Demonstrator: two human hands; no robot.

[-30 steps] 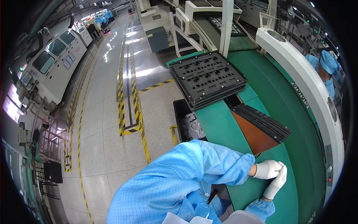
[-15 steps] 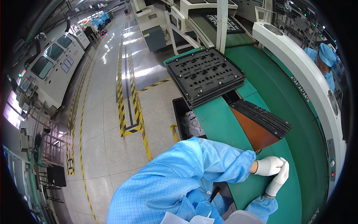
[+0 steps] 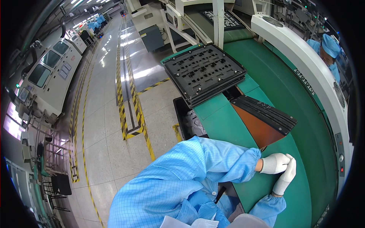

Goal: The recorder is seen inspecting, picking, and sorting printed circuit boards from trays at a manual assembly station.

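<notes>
My left hand (image 3: pixel 275 164), in a white knit glove, lies over the green bench top (image 3: pixel 262 182) with its fingers curled closed. My right hand (image 3: pixel 286 176), gloved in white too, comes up from the lower right. Its fingers are bent and pressed against the fingertips of the left hand. Whether anything small is between the two hands is hidden. Just beyond them stands a rack of dark slotted plates (image 3: pixel 264 114) with an orange-brown side panel (image 3: pixel 251 127).
Farther off, black tray-like fixtures (image 3: pixel 205 74) are stacked at the bench's edge. A dark bin (image 3: pixel 178 117) with pale scraps stands beside the bench. Right of my hands runs a green conveyor belt (image 3: pixel 315 152) beneath a curved white frame (image 3: pixel 304 45). A co-worker in a blue cap (image 3: pixel 330 46) is beyond it.
The view has shifted slightly, so the fixtures and bench sit a little farther left and up in the picture. Both hands stay pressed together in nearly the same place.
</notes>
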